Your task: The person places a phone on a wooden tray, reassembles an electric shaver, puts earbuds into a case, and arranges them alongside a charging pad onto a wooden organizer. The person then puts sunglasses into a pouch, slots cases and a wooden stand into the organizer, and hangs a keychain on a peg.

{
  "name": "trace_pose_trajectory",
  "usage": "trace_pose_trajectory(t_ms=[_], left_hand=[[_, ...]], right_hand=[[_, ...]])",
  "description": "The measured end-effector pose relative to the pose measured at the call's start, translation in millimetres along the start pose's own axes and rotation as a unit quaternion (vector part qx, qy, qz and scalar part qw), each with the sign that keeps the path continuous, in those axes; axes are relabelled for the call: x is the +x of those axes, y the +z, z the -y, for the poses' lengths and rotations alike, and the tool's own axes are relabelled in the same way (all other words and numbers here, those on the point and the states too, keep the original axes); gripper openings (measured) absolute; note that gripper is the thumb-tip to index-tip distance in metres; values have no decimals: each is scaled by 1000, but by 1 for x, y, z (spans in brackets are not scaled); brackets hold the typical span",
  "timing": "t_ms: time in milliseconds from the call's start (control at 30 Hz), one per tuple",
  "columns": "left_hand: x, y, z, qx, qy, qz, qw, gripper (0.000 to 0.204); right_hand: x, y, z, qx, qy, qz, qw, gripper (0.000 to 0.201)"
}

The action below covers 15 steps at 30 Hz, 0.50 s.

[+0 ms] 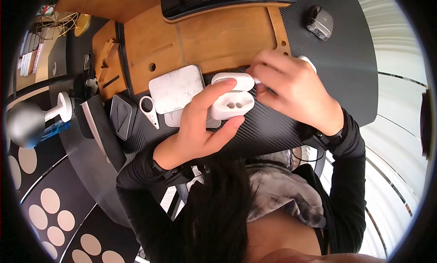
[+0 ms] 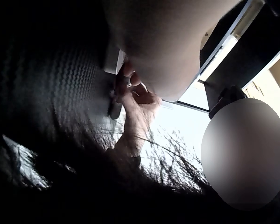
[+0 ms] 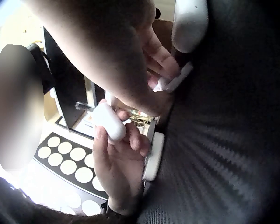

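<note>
My left hand (image 1: 193, 126) grips a white earbud case (image 1: 232, 109) between thumb and fingers, its lid (image 1: 240, 82) flipped up. Two round wells show inside the case. Just to the right, my right hand (image 1: 296, 83) pinches a small white earbud (image 1: 256, 81) at the fingertips, close to the raised lid. In the right wrist view, the same earbud (image 3: 164, 85) shows between thumb and fingers of the right hand, while the left hand (image 3: 119, 170) holds the case (image 3: 109, 122) from below. The left wrist view is dark, and the left forearm hides the case there.
Left of the case lie a scuffed white box (image 1: 176, 88), a white key-shaped tool (image 1: 148, 109) and a dark tray (image 1: 123, 117). A wooden stand (image 1: 200, 40) spans the back of the black desk (image 1: 350, 81). A dark mouse-like device (image 1: 320, 22) sits at back right. A white rounded object (image 3: 190, 25) lies behind the right hand.
</note>
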<state>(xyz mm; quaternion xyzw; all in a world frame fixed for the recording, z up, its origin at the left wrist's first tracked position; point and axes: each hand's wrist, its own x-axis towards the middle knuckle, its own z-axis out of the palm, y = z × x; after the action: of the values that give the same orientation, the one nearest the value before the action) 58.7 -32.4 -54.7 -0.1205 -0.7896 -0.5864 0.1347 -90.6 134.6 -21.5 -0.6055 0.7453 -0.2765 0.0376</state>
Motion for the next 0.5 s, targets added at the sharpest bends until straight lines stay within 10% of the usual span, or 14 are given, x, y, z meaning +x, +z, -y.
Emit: trace_pose_trajectory(t_ms=[100, 300, 500], left_hand=[[-1, 7, 3, -27, 1, -56, 998, 56], [-1, 7, 4, -13, 0, -56, 998, 56], [5, -4, -2, 71, 28, 69, 995, 63]], right_hand=[[3, -8, 0, 102, 75, -75, 989, 22], [2, -15, -4, 538, 73, -191, 818, 29], [0, -9, 3, 502, 27, -116, 857, 35]])
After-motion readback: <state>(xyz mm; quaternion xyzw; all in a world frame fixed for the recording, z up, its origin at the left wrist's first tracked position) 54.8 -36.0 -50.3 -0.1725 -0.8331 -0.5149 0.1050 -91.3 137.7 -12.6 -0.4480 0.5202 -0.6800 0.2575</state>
